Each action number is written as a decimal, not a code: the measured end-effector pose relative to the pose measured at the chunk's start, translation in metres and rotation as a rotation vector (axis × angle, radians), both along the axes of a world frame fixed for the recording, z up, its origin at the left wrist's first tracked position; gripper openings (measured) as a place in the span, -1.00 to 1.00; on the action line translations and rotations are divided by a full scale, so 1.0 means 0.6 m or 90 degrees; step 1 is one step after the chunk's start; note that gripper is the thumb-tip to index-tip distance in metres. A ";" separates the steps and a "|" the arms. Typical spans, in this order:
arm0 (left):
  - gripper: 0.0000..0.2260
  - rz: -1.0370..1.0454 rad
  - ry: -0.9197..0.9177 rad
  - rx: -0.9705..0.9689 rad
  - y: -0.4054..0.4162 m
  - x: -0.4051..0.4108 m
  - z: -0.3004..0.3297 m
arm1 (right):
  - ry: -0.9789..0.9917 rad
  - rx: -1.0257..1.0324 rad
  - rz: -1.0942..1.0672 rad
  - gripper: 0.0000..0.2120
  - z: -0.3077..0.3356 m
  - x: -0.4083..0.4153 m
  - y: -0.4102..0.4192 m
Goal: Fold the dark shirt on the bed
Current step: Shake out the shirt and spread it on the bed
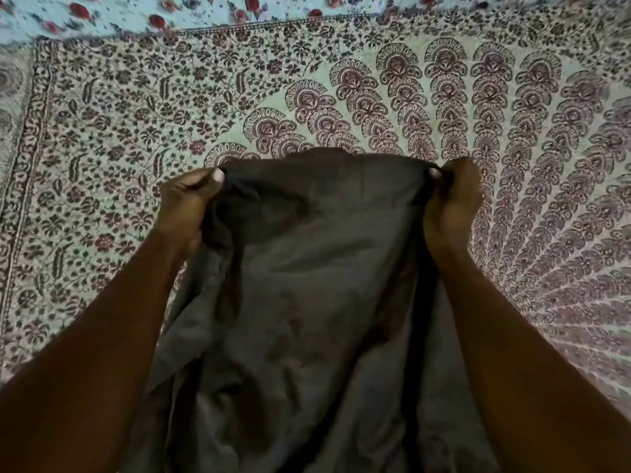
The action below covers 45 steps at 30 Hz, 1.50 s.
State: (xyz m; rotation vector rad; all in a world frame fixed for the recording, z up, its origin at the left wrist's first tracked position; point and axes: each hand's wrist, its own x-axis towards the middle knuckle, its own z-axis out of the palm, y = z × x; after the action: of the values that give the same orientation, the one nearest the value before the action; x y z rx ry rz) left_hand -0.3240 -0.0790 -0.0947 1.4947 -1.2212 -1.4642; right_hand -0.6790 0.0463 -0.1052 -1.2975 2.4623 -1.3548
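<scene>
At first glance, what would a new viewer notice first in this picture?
The dark shirt fills the centre and bottom, stretched between two hands. The left hand and the right hand each pinch a top corner. Behind them spreads a block-printed bedspread, with a rose-patterned sheet along the top edge.

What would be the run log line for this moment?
left hand: grips dark shirt | right hand: grips shirt | patterned bedspread beneath
</scene>
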 end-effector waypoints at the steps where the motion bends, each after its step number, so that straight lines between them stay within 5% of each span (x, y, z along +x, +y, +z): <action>1: -0.80 -0.028 -0.065 -0.041 -0.006 -0.011 -0.007 | -0.017 0.023 -0.013 -0.84 -0.004 -0.005 -0.015; 4: -0.91 -0.103 -0.236 -0.142 -0.041 -0.049 -0.020 | -0.052 0.017 -0.047 -0.81 0.006 -0.028 -0.069; 8: -0.76 -0.005 -0.351 -0.299 -0.106 -0.110 -0.026 | -0.006 0.061 -0.040 -0.70 0.017 -0.076 -0.144; 12: -0.59 -0.073 -0.690 -0.131 -0.117 -0.144 -0.053 | -0.019 0.369 -0.031 -0.28 -0.029 -0.107 -0.148; 17: -0.41 0.021 -0.628 0.044 -0.113 -0.142 -0.044 | -0.039 0.494 -0.175 0.00 -0.038 -0.054 -0.053; 21: -0.55 -0.011 -0.539 0.037 -0.124 -0.100 -0.044 | -0.085 0.366 -0.118 -0.52 -0.065 -0.080 -0.007; 24: -0.52 -0.008 -0.630 -0.044 -0.121 -0.096 -0.058 | -0.090 0.306 -0.111 -0.68 -0.054 -0.116 -0.032; 26: -0.40 -0.052 -0.776 -0.119 -0.087 -0.122 -0.046 | -0.073 0.335 -0.120 -0.57 -0.044 -0.122 -0.037; 29: -0.43 -0.091 -0.798 -0.208 0.023 -0.157 -0.019 | 0.060 0.413 -0.139 -0.33 -0.016 -0.074 0.001; 34: -0.76 -0.259 -0.597 -0.230 0.273 -0.146 -0.008 | 0.058 0.525 -0.119 -0.21 0.011 0.071 0.202; 37: -0.66 -0.326 -0.509 -0.156 0.368 -0.120 -0.023 | -0.043 0.590 -0.112 -0.17 -0.007 0.097 0.286; 40: -0.60 -0.305 -0.480 -0.103 0.398 -0.107 -0.030 | -0.194 0.492 -0.080 -0.50 -0.003 0.041 0.299; 42: -0.58 -0.320 -0.475 -0.081 0.409 -0.107 -0.030 | -0.128 0.470 -0.100 -0.78 0.020 -0.008 0.304; 45: -0.50 -0.358 -0.556 -0.050 0.422 -0.131 -0.017 | -0.062 0.462 -0.181 -0.71 0.039 -0.059 0.308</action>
State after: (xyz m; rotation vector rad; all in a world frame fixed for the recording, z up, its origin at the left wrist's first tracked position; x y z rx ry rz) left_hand -0.4028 0.1742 -0.1050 1.9033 -2.3332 -1.0406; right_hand -0.7143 0.2313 -0.0816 -0.7140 2.7239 -0.4202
